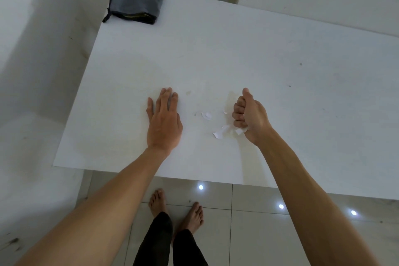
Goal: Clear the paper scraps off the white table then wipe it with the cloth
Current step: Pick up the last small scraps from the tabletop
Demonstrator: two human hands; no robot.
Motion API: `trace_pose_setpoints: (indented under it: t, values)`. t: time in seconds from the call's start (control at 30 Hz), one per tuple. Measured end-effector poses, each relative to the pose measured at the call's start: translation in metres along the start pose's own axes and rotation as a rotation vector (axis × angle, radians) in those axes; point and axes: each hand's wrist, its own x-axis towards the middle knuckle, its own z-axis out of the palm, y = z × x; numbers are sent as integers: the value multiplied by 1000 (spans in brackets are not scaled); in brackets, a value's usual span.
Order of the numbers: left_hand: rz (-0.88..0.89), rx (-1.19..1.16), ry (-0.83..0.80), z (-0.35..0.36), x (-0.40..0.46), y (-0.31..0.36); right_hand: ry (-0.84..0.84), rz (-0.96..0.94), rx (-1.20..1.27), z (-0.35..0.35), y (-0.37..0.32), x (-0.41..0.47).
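Head view shows your left hand (164, 119) lying flat on the white surface (280, 93), fingers straight and released. Your right hand (250, 116) stands on its edge, fingers curled into a fist that grips paper scraps; a white bit pokes out beneath it. More paper scraps (220, 133) lie loose between your hands, close to the right one. A folded grey cloth (135, 2) sits at the far left corner, well apart from both hands.

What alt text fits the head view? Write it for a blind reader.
The right hand grips paper scraps on a white table; more lie loose beside it. The left hand rests flat, and a folded grey cloth sits at the far corner.
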Motion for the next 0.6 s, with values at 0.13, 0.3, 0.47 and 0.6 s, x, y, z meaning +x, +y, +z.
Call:
trace_pose_setpoints:
  t: [0.13,0.3,0.47,0.6]
  values:
    - [-6,7,-18,-1,0,2,47,-22,18,1,-6,-10]
    - [-85,-23,-132,-17,6,25,108,-80,-85,0,-16,-22]
    - [20,-70,-190,-43,15,65,113,-141,-197,-22,-26,-41]
    - [113,-116,-220,-64,22,120,135,-175,-139,-68,-45,-66]
